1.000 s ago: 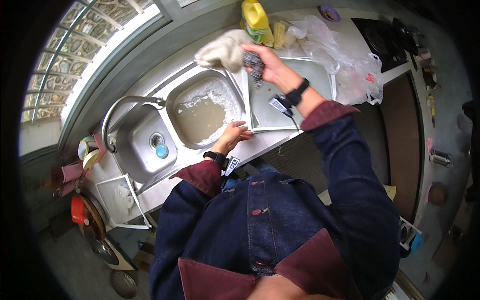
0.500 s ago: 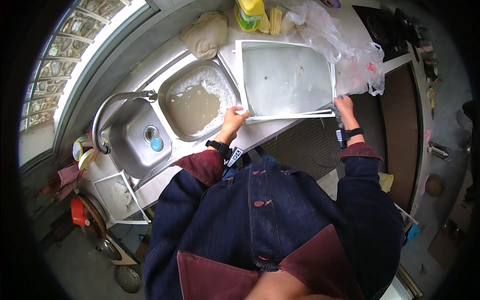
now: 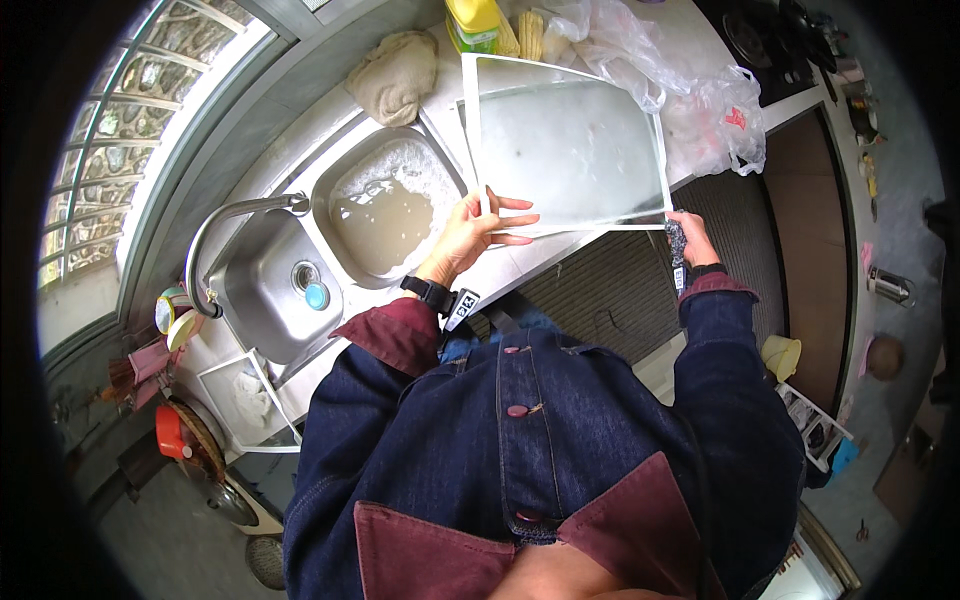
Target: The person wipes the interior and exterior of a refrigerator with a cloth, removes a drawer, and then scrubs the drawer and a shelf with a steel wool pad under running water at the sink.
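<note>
A white-framed screen panel (image 3: 570, 150) with a cloudy translucent middle is tilted above the counter beside the sink. Its left side is raised, and another framed edge shows below it. My left hand (image 3: 468, 235) grips the near-left corner, thumb at the side bar and fingers spread across the panel. At the near-right corner, my right hand (image 3: 693, 238) is closed around a dark grey, speckled scrubber (image 3: 677, 242). The right fingers are partly hidden, so I cannot tell how firmly they touch the frame.
To the left is a double steel sink; cloudy, foamy water fills one basin (image 3: 388, 215), and a blue round object (image 3: 317, 295) lies in the other. A beige cloth (image 3: 394, 80), a yellow-topped container (image 3: 472, 22) and plastic bags (image 3: 700, 125) line the back. A second white-framed panel (image 3: 245, 400) leans at lower left.
The panel's left side has risen and its far-left corner moved up and left. My left hand has shifted from a pinch at the edge to spread fingers. My right hand has dropped slightly.
</note>
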`<state>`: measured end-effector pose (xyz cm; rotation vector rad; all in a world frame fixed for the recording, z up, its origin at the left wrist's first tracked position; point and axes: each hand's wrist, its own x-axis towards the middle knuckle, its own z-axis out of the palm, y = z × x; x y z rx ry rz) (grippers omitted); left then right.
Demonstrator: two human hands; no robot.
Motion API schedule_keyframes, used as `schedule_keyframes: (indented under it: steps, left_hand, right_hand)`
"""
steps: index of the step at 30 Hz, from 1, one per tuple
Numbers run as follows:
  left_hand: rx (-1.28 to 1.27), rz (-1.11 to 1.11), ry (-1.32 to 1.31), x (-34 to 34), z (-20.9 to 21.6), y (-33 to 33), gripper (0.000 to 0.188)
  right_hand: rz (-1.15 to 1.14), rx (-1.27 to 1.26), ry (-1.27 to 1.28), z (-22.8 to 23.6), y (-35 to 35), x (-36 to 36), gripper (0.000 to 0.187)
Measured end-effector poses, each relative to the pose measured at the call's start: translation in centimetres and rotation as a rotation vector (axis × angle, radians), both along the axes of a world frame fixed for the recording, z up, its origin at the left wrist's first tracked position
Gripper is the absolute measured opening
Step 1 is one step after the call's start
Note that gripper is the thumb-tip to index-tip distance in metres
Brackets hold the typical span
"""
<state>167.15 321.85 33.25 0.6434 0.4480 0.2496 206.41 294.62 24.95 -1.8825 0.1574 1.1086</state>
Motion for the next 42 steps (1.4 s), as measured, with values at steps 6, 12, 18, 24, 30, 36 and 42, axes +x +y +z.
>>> schedule_keyframes:
  steps: [6,12,18,24,30,36,42]
  left_hand:
    - [0.023,0.058,-0.024,-2.1,2.8,-1.4,0.016]
    - [0.049,0.107,0.017,-9.3,6.4,-3.3,0.017]
    - [-0.032,0.268,0.098,-18.2,10.5,-7.3,0.078]
    - [-0.113,0.586,0.001,-26.7,12.9,-15.0,0.086]
    - [-0.127,0.932,0.034,-36.1,16.0,-21.2,0.082]
    - [0.007,1.126,0.095,-43.7,18.4,-24.7,0.082]
    - [0.177,1.239,0.235,-47.4,18.3,-24.2,0.087]
  right_hand:
    - [0.079,0.076,-0.044,4.4,-1.5,-2.5,0.012]
    - [0.317,0.155,0.024,11.0,-1.1,-7.0,0.018]
    - [0.645,0.231,0.034,15.3,3.0,-11.6,0.016]
    - [0.875,0.214,0.062,17.9,8.1,-17.4,0.017]
    - [1.139,0.250,0.188,16.6,14.7,-27.9,0.018]
    - [1.428,0.382,0.291,13.9,20.9,-38.4,0.026]
    - [1.039,0.373,0.364,10.9,29.2,-44.9,0.034]
